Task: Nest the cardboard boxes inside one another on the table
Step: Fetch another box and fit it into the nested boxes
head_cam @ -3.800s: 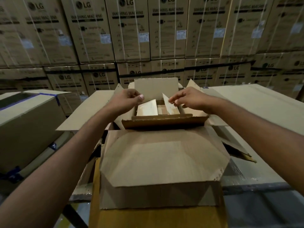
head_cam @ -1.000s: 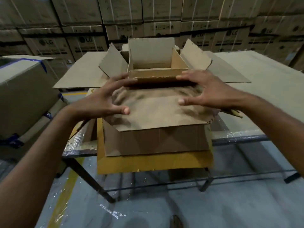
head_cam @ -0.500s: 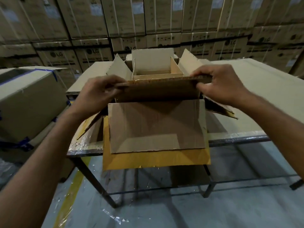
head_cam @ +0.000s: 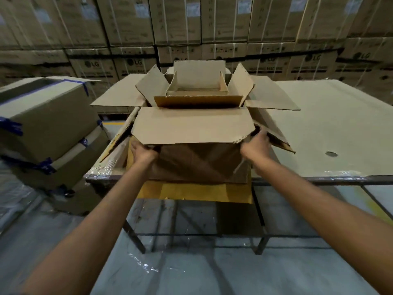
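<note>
Stacked cartons [head_cam: 136,64] bearing LG logos and pale labels fill the back of a warehouse, row upon row; at left, two large brown boxes bound with blue tape sit one atop the other, the upper box [head_cam: 46,116] open at the top, the lower box [head_cam: 70,162] partly hidden beneath it; a pale cardboard sheet [head_cam: 331,116] covers the surface [head_cam: 319,178] at right, a small dark round mark [head_cam: 331,154] near its front edge; below, dark metal legs [head_cam: 136,237] stand on a grey floor [head_cam: 212,277] where crumpled clear film [head_cam: 144,267] lies.
</note>
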`<state>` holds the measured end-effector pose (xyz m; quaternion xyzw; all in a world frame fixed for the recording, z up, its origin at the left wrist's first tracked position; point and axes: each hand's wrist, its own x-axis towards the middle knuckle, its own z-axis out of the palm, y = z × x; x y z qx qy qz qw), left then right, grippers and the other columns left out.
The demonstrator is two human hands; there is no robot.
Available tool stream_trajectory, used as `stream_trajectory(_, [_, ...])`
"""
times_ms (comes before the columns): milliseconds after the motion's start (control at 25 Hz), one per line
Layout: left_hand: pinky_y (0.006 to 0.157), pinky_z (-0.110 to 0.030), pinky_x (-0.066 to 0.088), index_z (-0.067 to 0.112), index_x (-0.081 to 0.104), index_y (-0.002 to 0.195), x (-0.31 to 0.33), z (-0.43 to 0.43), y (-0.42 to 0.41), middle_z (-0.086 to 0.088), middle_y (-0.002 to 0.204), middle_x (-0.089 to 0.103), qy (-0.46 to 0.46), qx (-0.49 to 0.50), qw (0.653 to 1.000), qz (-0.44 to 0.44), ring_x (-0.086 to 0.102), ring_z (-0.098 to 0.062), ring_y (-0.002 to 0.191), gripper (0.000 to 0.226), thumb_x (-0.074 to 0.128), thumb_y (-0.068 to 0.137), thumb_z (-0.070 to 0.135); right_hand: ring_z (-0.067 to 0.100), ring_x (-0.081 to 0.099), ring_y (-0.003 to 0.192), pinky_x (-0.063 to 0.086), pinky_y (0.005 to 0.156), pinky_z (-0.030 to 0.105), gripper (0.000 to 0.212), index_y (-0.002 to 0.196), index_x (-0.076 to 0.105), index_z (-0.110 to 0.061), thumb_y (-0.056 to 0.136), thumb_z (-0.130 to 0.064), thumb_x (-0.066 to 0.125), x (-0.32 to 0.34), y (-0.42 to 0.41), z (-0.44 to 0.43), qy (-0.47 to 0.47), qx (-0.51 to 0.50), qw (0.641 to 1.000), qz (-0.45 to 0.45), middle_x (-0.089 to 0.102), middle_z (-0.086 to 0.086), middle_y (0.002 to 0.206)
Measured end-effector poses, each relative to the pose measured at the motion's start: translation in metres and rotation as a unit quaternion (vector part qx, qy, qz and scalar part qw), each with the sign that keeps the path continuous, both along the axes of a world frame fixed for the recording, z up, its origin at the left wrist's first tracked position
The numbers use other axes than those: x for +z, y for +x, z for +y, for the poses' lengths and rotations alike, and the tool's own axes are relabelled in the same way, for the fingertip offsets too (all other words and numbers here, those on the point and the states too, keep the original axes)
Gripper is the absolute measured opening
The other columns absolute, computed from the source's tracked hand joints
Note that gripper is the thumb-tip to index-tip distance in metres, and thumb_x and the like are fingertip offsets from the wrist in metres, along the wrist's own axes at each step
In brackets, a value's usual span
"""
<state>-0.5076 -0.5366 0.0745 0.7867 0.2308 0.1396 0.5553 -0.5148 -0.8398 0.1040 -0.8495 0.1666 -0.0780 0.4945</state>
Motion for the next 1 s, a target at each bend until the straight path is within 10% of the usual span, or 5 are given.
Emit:
stream_trajectory(200, [0.094,-0.031,0.058,0.019,0.033,0.155,-0.004,0.02,0.018,0.002,0.148,0.045,0.016,-0.012,0.999,0.044,0.051,-0.024,0.133,0.12,0.085,0.058,0.064,0.023,0.062,0.114,0.056,0.095,0.04,0.048,0.138,0.05,-0.01,0.094,-0.013,0.069,-0.014,0.005,-0.011,0.13,0.036,0.989,0.063,0.063,0.004,0.128])
stream_trajectory(360, [0.075,-0.038,0.059,0.007,0.056,0.131,0.06,0.054,0.016,-0.011,0.127,0.064,-0.066,0.038,0.997,-0.003,0.065,-0.025,0.11,0.047,0.077,0.091,0.021,0.017,0.066,0.088,0.057,0.077,0.035,0.014,0.108,0.065,-0.015,0.099,-0.026,0.065,0.042,-0.008,-0.019,0.27,0.011,0.962,0.034,0.069,0.007,0.104])
stream_trajectory(680, [0.068,-0.028,0.056,0.011,0.069,0.122,0.123,0.049,-0.042,-0.009,0.11,0.071,-0.068,0.042,0.997,-0.004,0.071,-0.02,0.097,0.028,0.069,0.093,0.01,0.009,0.054,0.065,0.043,0.066,0.026,0.022,0.097,0.067,-0.019,0.102,-0.039,0.057,0.059,-0.037,-0.041,0.273,0.013,0.961,0.054,0.068,0.0,0.088])
stream_trajectory(880, [0.056,-0.033,0.051,0.011,0.07,0.114,0.06,0.039,-0.062,-0.011,0.114,0.069,-0.079,-0.012,0.997,0.018,0.064,-0.021,0.091,0.024,0.068,0.093,-0.001,0.033,0.067,0.096,0.058,0.074,0.045,0.05,0.11,0.066,-0.017,0.099,-0.063,0.052,0.001,-0.059,-0.02,0.305,0.011,0.934,0.186,0.069,0.015,0.109])
stream_trajectory(1000, [0.075,-0.037,0.059,0.015,0.072,0.099,0.071,0.052,-0.05,-0.012,0.113,0.072,-0.077,0.026,0.996,-0.031,0.069,-0.024,0.096,0.009,0.072,0.094,0.007,0.032,0.067,0.099,0.057,0.083,0.044,0.056,0.113,0.066,-0.018,0.096,-0.068,0.051,0.007,-0.054,-0.024,0.285,0.013,0.947,0.15,0.07,0.014,0.105])
